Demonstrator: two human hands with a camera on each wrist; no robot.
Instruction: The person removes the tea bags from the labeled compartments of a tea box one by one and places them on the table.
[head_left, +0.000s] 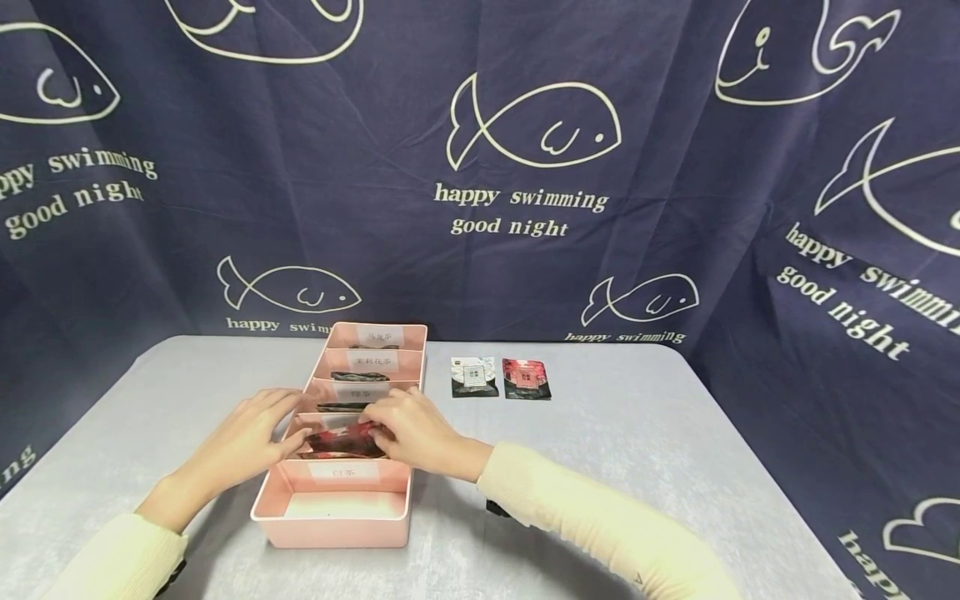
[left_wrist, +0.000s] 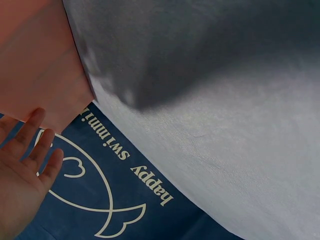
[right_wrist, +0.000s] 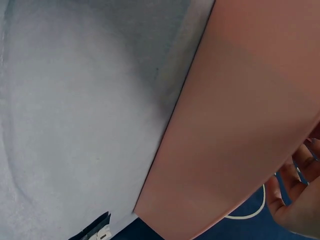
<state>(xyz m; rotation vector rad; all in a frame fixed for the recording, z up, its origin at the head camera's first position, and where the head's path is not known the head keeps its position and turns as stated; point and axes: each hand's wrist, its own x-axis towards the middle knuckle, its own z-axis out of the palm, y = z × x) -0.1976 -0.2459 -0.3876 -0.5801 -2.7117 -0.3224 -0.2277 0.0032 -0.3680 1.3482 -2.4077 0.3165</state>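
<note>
A long pink divider box [head_left: 337, 533] stands on the table, its compartments marked with white labels in Chinese characters. In the second compartment from the front lies a shiny red tea sachet [head_left: 343, 438], with more sachet edges below it. My right hand [head_left: 416, 427] reaches over the right wall and pinches the sachet's right end, its fingertips partly hidden. My left hand [head_left: 258, 427] is at the left wall, thumb at the sachet's left end. The left wrist view shows its fingers [left_wrist: 31, 142] extended and spread beside the pink wall.
Right of the box, a black-and-white sachet [head_left: 474, 377] and a red-and-black sachet [head_left: 527, 380] lie flat on the grey table [head_left: 600, 450]. Dark sachets [head_left: 345, 407] stand in compartments farther back. The front compartment holds nothing. A dark blue fish-print curtain [head_left: 375, 167] hangs behind.
</note>
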